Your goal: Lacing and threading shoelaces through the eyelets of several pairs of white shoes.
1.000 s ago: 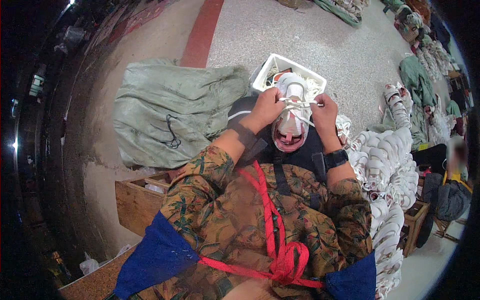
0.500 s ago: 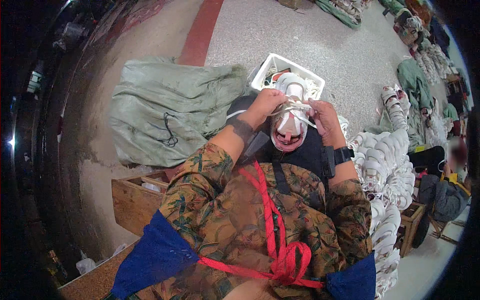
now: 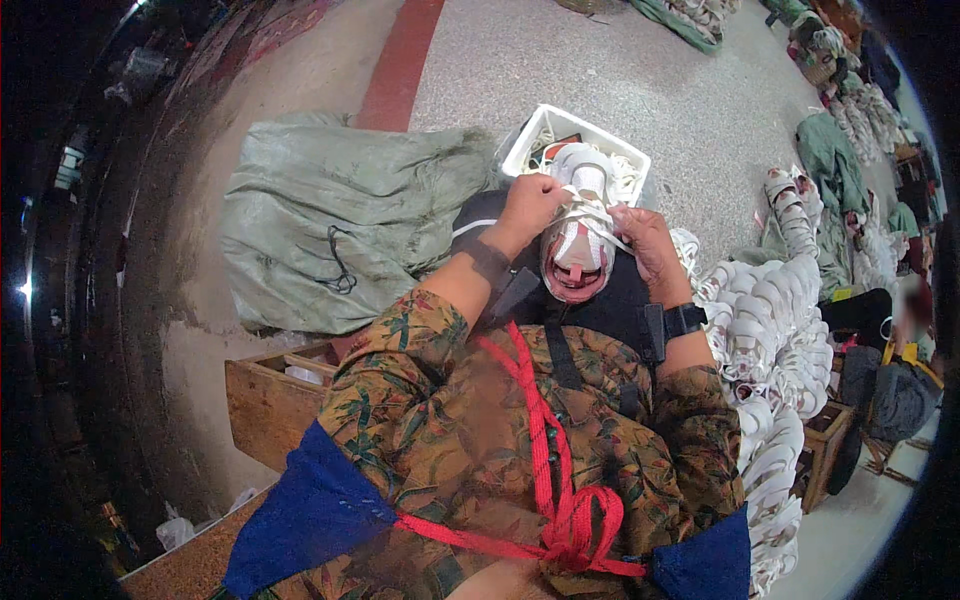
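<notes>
A white and beige sneaker [image 3: 577, 258] with a pinkish lining rests on my dark-clad lap, its heel opening toward me and its toe pointing away. My left hand [image 3: 536, 208] is closed at the upper left of the lacing, pinching the white shoelace [image 3: 590, 214]. On the other side, my right hand [image 3: 648, 240] has thumb and fingers pressed together on the same lace, close against the shoe. White lace strands cross over the tongue between both hands. The fingertips are small and partly hidden.
Beyond the shoe stands a white bin [image 3: 620, 150] with laces inside. A grey-green sack [image 3: 350, 220] lies at the left, above a wooden box [image 3: 262, 405]. Rows of white shoes [image 3: 765, 330] are stacked at the right. A person [image 3: 905, 320] sits at the far right.
Both hands have shifted slightly, with the right hand now lower and nearer the lacing. The lace strands between the hands lie differently. The shoe stays in place.
</notes>
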`<state>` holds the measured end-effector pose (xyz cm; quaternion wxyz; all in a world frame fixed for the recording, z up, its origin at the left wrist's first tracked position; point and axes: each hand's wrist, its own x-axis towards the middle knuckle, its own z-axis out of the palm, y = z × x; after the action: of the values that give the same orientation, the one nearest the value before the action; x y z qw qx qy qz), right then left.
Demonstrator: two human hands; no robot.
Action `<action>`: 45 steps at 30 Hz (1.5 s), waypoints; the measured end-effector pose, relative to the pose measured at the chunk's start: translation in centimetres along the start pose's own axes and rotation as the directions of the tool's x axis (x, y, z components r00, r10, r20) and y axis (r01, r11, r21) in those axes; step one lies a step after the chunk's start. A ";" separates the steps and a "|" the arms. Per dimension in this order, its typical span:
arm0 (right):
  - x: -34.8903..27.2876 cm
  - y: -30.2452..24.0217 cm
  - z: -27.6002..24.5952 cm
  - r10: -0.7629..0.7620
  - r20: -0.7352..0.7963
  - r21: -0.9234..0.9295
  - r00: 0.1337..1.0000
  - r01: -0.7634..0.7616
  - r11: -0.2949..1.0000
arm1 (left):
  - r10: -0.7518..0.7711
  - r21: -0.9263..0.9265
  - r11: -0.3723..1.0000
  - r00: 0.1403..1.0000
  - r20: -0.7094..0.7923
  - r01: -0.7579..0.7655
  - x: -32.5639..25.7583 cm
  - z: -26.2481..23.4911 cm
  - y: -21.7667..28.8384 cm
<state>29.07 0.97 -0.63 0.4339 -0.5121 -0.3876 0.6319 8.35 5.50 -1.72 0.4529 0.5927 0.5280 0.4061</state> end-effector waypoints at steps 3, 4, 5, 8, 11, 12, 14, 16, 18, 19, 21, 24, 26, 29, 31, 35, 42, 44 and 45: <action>-0.1 -0.6 0.2 0.007 -0.008 -0.015 1.000 -0.007 1.000 | -0.150 -0.308 0.924 0.957 0.248 0.225 0.0 -0.1 -0.3; 0.0 -0.5 0.3 0.007 -0.006 -0.014 1.000 -0.007 1.000 | -0.139 -0.332 0.920 0.967 0.214 0.206 0.2 0.1 -0.9; 0.1 -0.5 0.3 -0.019 -0.022 -0.025 1.000 0.019 1.000 | -0.128 -0.356 0.916 0.975 0.183 0.187 0.4 0.3 -1.1; 0.1 -0.5 -0.2 -0.023 -0.033 -0.134 0.999 0.018 0.991 | -0.092 0.225 0.973 0.987 0.135 0.060 0.8 0.5 -1.1; 0.0 -0.7 -1.1 -0.056 0.041 -0.352 0.998 0.067 0.934 | 0.001 0.376 0.926 0.997 0.071 -0.028 -0.1 -0.1 -0.3; -0.2 -0.6 -1.4 -0.105 0.120 -0.462 0.987 0.149 0.874 | 0.001 0.380 0.924 0.997 0.072 -0.029 -0.5 -0.3 0.0; -0.8 -0.4 -1.6 -0.091 0.120 -0.373 0.989 0.130 0.919 | 0.081 0.448 0.888 0.994 0.075 -0.107 -1.2 -0.8 0.5; -1.1 -0.6 -1.4 -0.074 0.123 -0.284 0.990 0.106 0.953 | 0.017 0.432 0.900 0.997 0.079 -0.050 -1.7 -1.2 1.0; -1.4 -0.8 -1.6 -0.071 -0.137 -0.124 0.988 0.054 0.991 | -0.044 0.414 0.910 0.995 0.084 0.005 -2.0 -1.5 0.7; -1.2 0.0 -2.0 -0.072 -0.137 -0.125 0.988 0.055 0.991 | -0.057 0.177 0.983 0.995 0.077 0.043 -1.9 -1.7 -0.1; -0.9 2.1 -4.4 -0.026 -0.304 0.451 0.952 0.168 0.876 | -0.075 -0.168 0.982 0.996 0.053 0.082 -1.9 -2.6 -0.4; -3.3 2.8 -9.6 -0.667 -0.234 -0.699 0.707 0.354 0.621 | -0.307 -0.489 0.835 0.951 -0.036 0.251 -2.7 -9.0 -0.3; -4.2 2.8 -10.4 -0.015 -0.449 0.407 0.893 0.220 0.886 | -0.306 -0.565 0.796 0.950 -0.066 0.217 -3.0 -11.0 -1.8; -4.3 2.3 -8.9 -0.103 -0.398 0.161 0.912 0.180 0.970 | -0.400 -0.367 0.846 0.916 0.043 0.387 -4.0 -11.9 -3.3; -2.7 3.0 -10.3 -0.239 -0.329 -0.408 0.913 0.091 0.909 | -0.148 -0.032 0.988 0.988 0.048 0.150 -3.1 -11.2 -5.5; -3.2 1.6 -6.0 -0.501 -0.003 -0.883 0.865 0.233 0.408 | 0.203 0.416 0.875 0.968 0.146 -0.246 -3.4 -8.1 -2.0; -1.4 0.7 1.2 -0.485 0.249 -0.894 0.838 0.391 0.217 | 0.399 0.385 0.765 0.849 0.345 -0.516 -3.5 -2.5 1.8; -1.4 0.3 1.5 -0.551 0.306 -0.874 0.776 0.458 0.160 | 0.415 0.489 0.649 0.810 0.413 -0.582 -3.3 -2.4 1.3; -1.9 -0.3 1.7 -0.481 0.353 -0.907 0.802 0.419 0.033 | 0.480 0.512 0.582 0.775 0.411 -0.631 -3.5 -2.6 1.7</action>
<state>27.66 -0.79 0.55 0.2015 -0.5315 -0.8202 0.0643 5.90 2.30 0.63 0.1356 0.8856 0.3617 0.2580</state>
